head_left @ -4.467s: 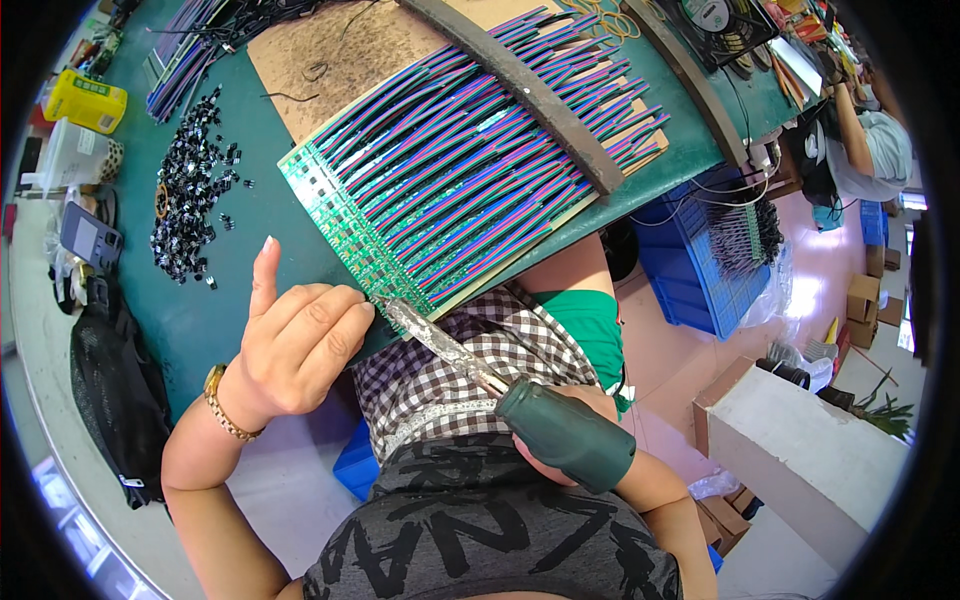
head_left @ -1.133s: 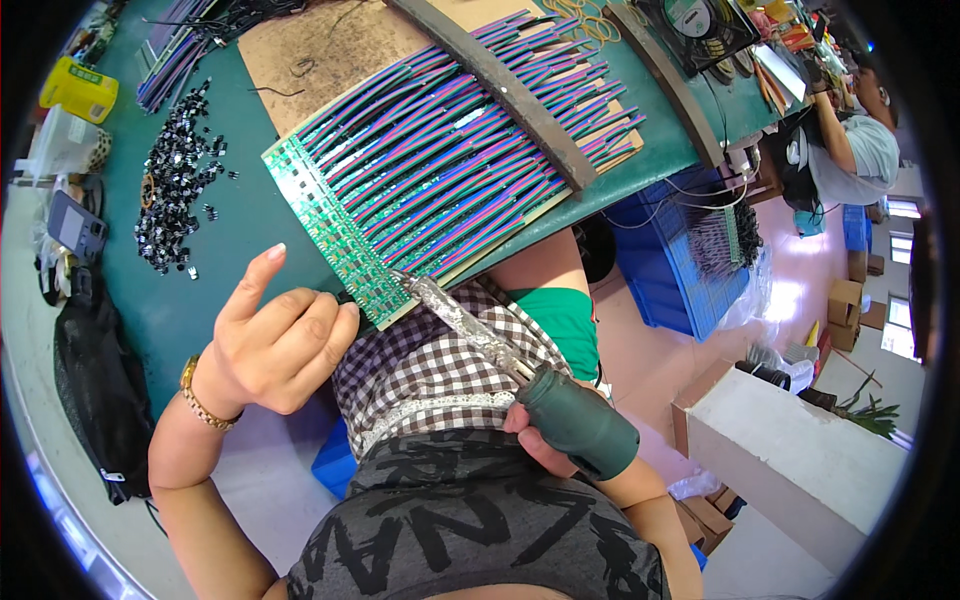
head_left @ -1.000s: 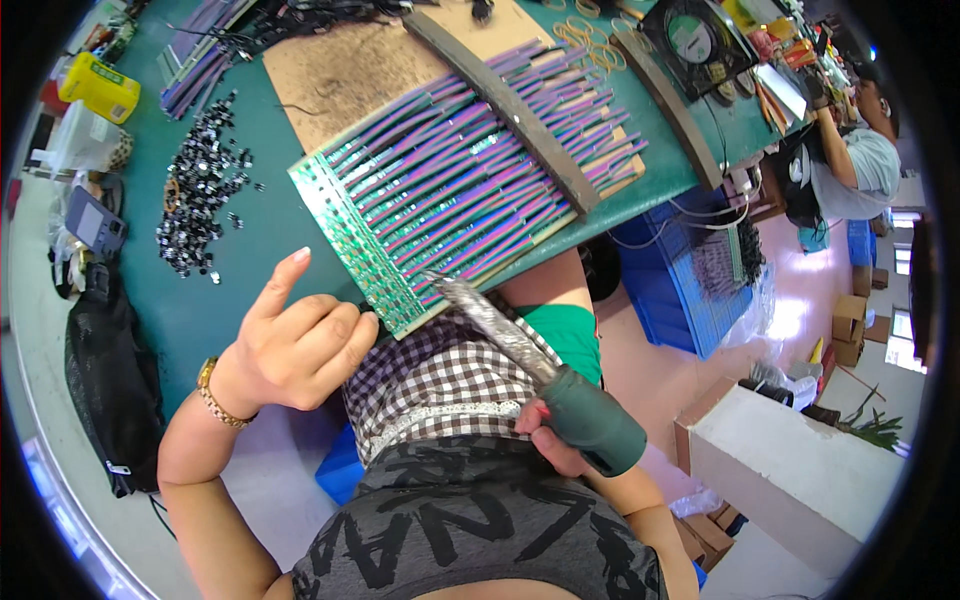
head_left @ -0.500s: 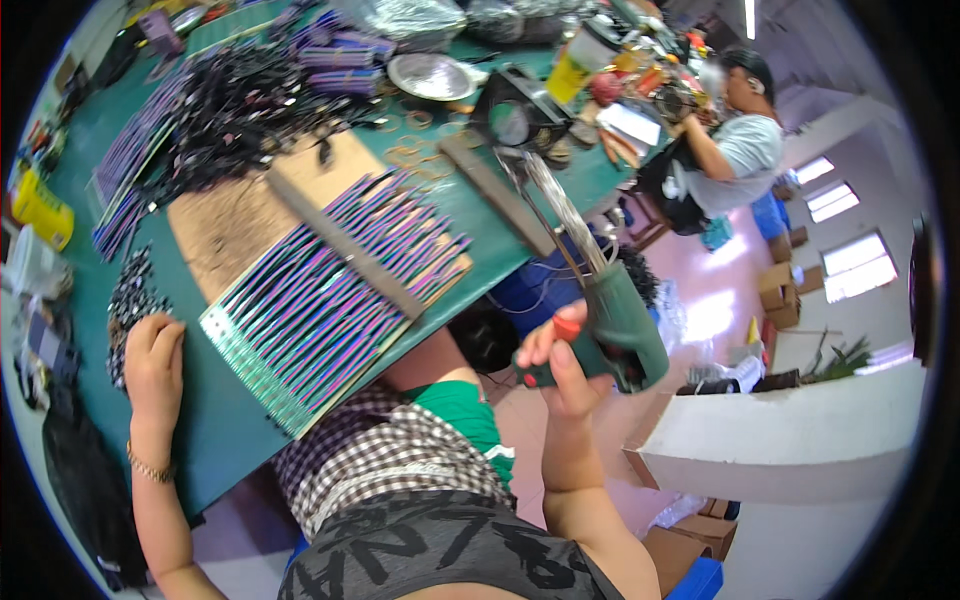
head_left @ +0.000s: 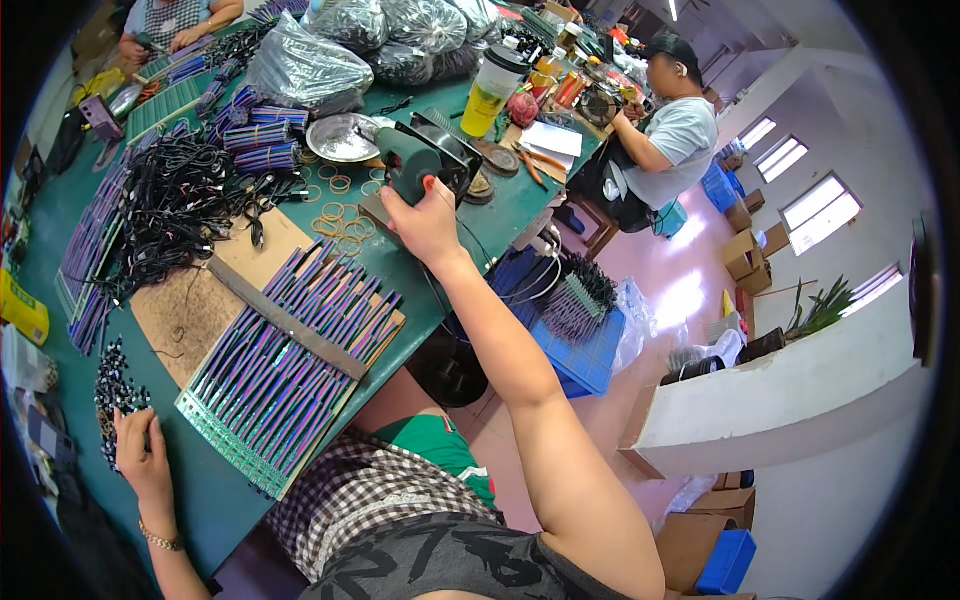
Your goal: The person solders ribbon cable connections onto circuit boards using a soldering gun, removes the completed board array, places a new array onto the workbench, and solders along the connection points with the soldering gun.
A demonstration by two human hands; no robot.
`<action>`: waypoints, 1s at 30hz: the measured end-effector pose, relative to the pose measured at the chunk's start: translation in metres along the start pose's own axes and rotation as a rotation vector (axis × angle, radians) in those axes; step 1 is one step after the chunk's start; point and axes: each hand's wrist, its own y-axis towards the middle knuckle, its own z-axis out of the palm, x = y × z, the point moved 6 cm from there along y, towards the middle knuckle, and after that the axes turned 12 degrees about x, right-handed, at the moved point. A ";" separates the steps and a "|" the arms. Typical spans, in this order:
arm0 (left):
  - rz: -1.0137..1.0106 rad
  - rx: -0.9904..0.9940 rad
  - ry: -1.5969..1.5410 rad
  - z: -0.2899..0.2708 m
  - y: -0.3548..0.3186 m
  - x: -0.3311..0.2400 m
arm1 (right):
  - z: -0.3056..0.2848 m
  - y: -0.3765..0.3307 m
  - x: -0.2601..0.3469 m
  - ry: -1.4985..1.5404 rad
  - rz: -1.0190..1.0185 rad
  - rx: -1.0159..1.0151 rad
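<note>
My right hand [head_left: 430,225] reaches over the far side of the table and grips a green pistol-shaped soldering gun [head_left: 408,165]. The gun is at a dark stand [head_left: 455,155], which partly hides its front end. At the left, my left hand [head_left: 145,460] rests with fingers bent and a little apart, fingertips at the edge of a pile of small black parts [head_left: 118,385]. Between my hands lies a row of narrow purple-green circuit strips [head_left: 270,380] on a board, with a dark flat bar [head_left: 290,320] across them.
Bundled strips [head_left: 265,135], black cables [head_left: 175,210], rubber bands [head_left: 345,225] and a metal dish [head_left: 340,138] lie on the green table [head_left: 190,500]. Behind stand plastic bags [head_left: 310,65] and a drink cup [head_left: 490,95]. One person [head_left: 665,130] sits at right; another's hands [head_left: 185,38] work far left.
My right hand has carried the soldering gun up and away from the table's near edge to the stand. My left hand stays by the small parts, its fingers less curled. The view has shifted.
</note>
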 end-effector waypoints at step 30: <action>0.528 0.183 -0.091 0.014 -0.025 -0.094 | 0.086 -0.274 0.112 0.060 -0.027 0.829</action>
